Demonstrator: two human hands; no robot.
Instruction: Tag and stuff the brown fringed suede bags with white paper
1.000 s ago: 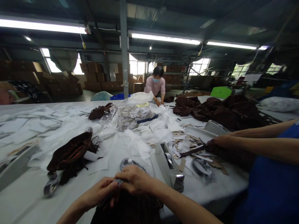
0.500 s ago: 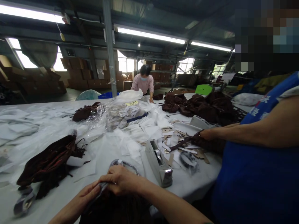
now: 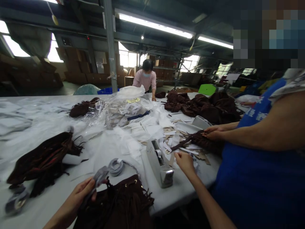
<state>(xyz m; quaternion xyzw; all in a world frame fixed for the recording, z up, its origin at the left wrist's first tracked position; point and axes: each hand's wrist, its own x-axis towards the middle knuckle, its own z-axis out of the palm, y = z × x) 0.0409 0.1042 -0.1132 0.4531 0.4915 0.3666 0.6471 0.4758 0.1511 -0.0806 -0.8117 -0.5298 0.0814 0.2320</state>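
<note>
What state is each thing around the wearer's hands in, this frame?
left hand, closed on grey strip
right hand, fingers curled beside tape dispenser, grasp unclear
tape dispenser, standing upright
brown fringed bag, lying flat, fringe spread
tape roll, lying flat

Ceiling tube lights [image 3: 154,24] and windows [image 3: 14,47] glare against a dim hall. Edges bend wide-angle, and the left desk [image 3: 28,111] blurs.

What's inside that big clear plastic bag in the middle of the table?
The clear plastic bag holds a heap of pale paper or card slips, with a yellow label near its top. Whatever lies deeper in the heap is covered.
</note>
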